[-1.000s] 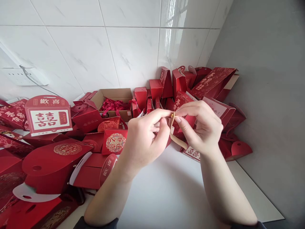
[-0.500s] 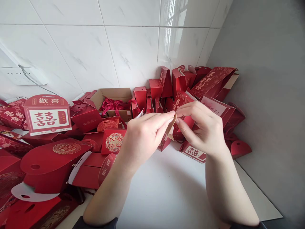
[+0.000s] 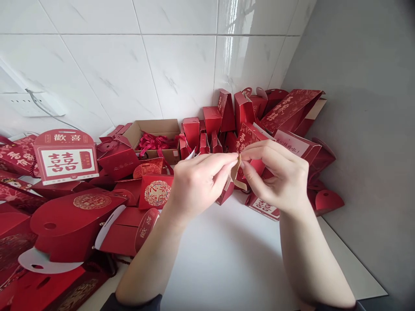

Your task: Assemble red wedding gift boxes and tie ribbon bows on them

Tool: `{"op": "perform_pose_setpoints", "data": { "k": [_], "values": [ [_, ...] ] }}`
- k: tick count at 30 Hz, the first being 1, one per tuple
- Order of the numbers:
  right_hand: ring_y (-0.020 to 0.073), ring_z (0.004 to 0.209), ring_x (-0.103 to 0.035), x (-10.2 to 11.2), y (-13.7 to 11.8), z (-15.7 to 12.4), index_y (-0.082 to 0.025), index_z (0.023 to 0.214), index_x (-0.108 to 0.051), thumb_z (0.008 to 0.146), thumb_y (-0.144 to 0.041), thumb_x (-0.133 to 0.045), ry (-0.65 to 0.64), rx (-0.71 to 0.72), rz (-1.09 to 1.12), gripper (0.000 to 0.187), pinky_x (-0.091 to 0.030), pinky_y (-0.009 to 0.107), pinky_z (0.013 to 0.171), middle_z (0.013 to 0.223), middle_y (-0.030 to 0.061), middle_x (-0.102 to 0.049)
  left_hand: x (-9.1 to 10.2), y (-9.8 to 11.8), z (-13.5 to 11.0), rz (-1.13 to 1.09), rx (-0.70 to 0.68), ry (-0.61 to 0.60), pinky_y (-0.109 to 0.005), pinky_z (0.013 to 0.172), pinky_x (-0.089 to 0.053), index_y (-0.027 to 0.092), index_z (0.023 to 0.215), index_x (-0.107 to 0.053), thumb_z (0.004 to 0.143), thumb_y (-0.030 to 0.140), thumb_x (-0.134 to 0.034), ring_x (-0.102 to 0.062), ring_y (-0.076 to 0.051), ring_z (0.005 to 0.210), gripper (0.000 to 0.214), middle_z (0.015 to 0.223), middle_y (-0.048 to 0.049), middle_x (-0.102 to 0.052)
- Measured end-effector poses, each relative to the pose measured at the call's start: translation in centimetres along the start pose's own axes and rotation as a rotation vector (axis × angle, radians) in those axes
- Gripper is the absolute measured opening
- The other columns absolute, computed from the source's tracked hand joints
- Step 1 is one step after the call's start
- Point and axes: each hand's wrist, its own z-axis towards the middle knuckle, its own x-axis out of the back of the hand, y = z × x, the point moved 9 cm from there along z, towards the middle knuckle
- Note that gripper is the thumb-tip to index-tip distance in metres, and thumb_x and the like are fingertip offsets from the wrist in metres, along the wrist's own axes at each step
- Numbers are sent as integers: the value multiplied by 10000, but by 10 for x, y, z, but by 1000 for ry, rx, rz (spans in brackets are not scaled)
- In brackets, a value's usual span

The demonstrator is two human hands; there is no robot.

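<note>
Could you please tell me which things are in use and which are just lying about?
In use: tan strip, held between left hand and right hand.

Apparently lying about: red boxes, open cardboard box, ribbons inside it.

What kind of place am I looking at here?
Probably a counter in a home or small workroom, though the view doesn't settle which. A white tabletop stands against a tiled wall with a wall socket, and many red boxes crowd around it.
</note>
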Motion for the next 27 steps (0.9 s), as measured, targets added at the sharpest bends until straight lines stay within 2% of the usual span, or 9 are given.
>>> {"op": "perform_pose_setpoints", "data": {
  "k": [5,10,12,19,27],
  "values": [
    [206,738,-655,1,-2,0,-240,856,-640,827,-115,-604,20,-18,-18,134,-553,360,669,811,38,-693,-2,-8,0,-152,79,-8,-196,600,-572,210,882,-758,837,131,-679,-701,-108,638,120,755,6,-763],
    [210,717,-652,12,-8,2,-256,881,-661,816,-138,-654,103,-17,37,135,-551,376,639,784,28,-690,-10,-23,-4,-485,336,-51,-260,667,-646,221,962,-758,862,196,-670,-733,-140,725,135,886,-9,-774],
    [217,724,-656,16,-11,3,-255,899,-671,802,-121,-673,118,0,60,165,-553,386,642,793,32,-694,-12,-24,-5,-569,389,-63,-271,692,-658,223,976,-759,863,196,-669,-737,-146,742,147,893,-8,-773],
    [220,711,-664,22,-14,3,-252,897,-680,792,-105,-687,139,55,55,182,-563,386,626,782,26,-698,-13,-25,-5,-642,397,-56,-265,708,-657,218,994,-765,853,190,-680,-745,-171,792,167,908,-20,-774],
    [201,749,-658,18,-8,4,-225,883,-673,776,-58,-680,111,12,25,199,-563,366,675,810,34,-705,-23,-24,-7,-720,446,-96,-295,727,-666,183,1039,-744,854,178,-673,-749,-195,814,198,971,-51,-768]
  ]
}}
